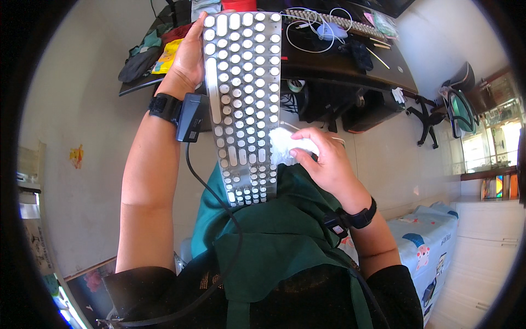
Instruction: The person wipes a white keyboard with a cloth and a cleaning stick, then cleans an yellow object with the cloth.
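Observation:
My left hand [190, 61] holds a keyboard [242, 98] with round white keycaps by its upper left edge. The keyboard stands lengthwise in front of me, its lower end resting on the green apron [263, 222] over my lap. In my right hand [324, 156] is a crumpled white tissue or cloth [283, 148], pinched between thumb and fingers and touching the right edge of the keyboard. A pale cable runs from that edge behind my right hand. My left fingers are mostly hidden behind the keyboard.
Beyond is a dark desk [328, 61] with a second keyboard [341, 20], a light mouse [331, 31] with a looped white cable, a red container [239, 5] and a yellow packet [167, 56]. Black cables run from both wrist straps. A cloth-covered piece of furniture [423, 242] stands at right.

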### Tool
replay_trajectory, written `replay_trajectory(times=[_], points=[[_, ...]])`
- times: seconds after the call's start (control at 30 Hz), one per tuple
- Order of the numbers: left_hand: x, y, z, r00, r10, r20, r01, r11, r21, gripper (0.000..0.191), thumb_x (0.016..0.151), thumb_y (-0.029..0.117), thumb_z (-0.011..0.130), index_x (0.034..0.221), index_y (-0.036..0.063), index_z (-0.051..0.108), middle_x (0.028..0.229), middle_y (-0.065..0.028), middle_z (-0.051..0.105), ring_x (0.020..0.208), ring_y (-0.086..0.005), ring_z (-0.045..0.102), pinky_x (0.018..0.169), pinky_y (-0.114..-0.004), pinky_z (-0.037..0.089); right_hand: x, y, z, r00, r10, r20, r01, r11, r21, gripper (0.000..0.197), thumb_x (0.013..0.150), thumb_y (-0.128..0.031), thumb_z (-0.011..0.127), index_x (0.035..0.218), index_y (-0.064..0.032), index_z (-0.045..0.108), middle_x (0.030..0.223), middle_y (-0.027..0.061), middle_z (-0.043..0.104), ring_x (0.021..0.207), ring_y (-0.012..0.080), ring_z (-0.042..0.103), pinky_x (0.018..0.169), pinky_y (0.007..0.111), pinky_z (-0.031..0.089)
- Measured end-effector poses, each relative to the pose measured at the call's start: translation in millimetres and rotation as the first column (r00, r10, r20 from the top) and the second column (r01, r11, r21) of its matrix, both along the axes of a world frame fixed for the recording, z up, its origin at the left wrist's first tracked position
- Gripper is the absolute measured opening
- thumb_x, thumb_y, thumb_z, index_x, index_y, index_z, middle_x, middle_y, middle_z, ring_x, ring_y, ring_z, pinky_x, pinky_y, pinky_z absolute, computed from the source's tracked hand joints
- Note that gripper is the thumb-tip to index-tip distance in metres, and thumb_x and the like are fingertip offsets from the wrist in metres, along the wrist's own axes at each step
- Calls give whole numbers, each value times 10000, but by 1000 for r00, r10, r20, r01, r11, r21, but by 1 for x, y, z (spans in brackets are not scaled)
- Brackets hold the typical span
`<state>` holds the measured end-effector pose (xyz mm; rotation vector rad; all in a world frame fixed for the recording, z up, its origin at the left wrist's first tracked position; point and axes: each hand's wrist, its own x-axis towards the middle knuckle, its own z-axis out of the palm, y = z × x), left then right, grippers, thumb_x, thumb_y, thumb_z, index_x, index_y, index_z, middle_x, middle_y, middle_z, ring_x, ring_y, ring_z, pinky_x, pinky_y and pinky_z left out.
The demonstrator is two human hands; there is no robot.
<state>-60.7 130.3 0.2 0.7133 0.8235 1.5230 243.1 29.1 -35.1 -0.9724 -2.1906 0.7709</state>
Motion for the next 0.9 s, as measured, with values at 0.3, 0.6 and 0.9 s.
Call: replay_trajectory(times=[0.3, 0.6, 0.9], points=[[9, -1, 8, 999, -35, 9, 35, 999, 36, 439, 910, 430, 494, 1152, 77, 593, 1101, -77, 647, 969, -187, 635, 877, -320, 486, -15, 10, 1, 986, 0, 166, -46, 961, 272, 161, 790, -103, 600, 948, -81, 581, 768, 109, 599, 667, 291, 599, 582, 390, 476], [14, 0, 10, 997, -78, 18, 77, 995, 65, 449, 925, 433, 470, 1173, 74, 578, 1105, -55, 644, 961, -175, 634, 866, -315, 496, -19, 20, -4, 992, 107, 70, -117, 980, 160, 121, 802, -78, 608, 914, -41, 633, 824, 116, 639, 690, 275, 613, 595, 344, 479], [14, 5, 6, 992, -121, 25, 120, 992, 43, 449, 915, 439, 486, 1160, 76, 583, 1096, -65, 648, 950, -172, 638, 848, -317, 505, -26, 19, -13, 991, 115, -76, -116, 993, -16, 116, 830, -92, 596, 914, -22, 634, 781, 124, 642, 661, 268, 608, 565, 314, 454]])
